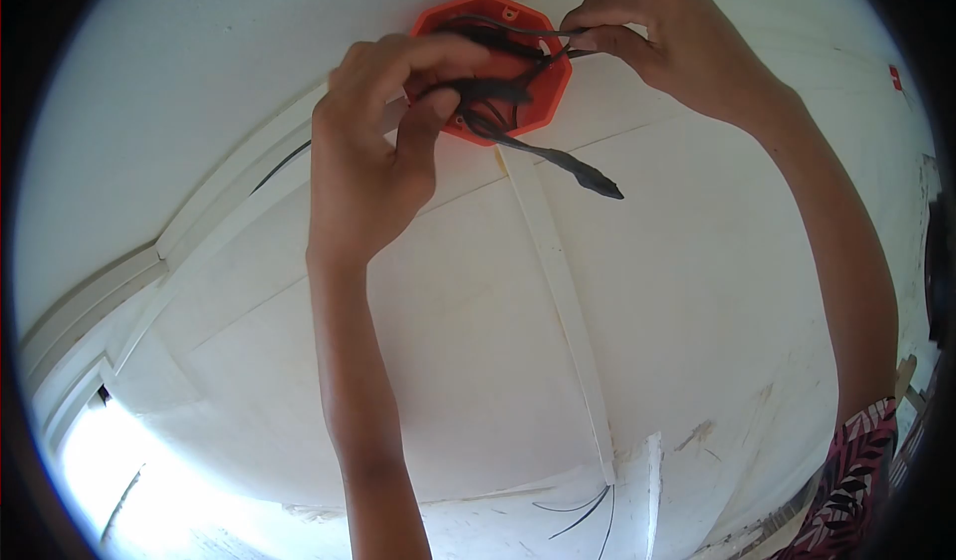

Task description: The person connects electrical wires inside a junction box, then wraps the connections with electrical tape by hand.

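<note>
An orange-red octagonal junction box (553, 102) is fixed up where the white surfaces meet, with several black wires inside and hanging out of it. My left hand (378, 142) reaches across its left side, thumb and blurred forefinger apart. The thumb lies against a black taped wire joint (488, 90); I see no grip around it. Another taped wire end (588, 177) dangles below the box, clear of both hands. At the box's right edge my right hand (657, 37) is closed, pinching a black wire (538, 32) between thumb and fingers.
White trunking (224, 187) runs down to the left, a black cable showing along it. Below the box a narrow white strip (558, 281) descends to loose thin wires (588, 510). Bright light comes from the lower left. A patterned sleeve (846, 480) covers my right upper arm.
</note>
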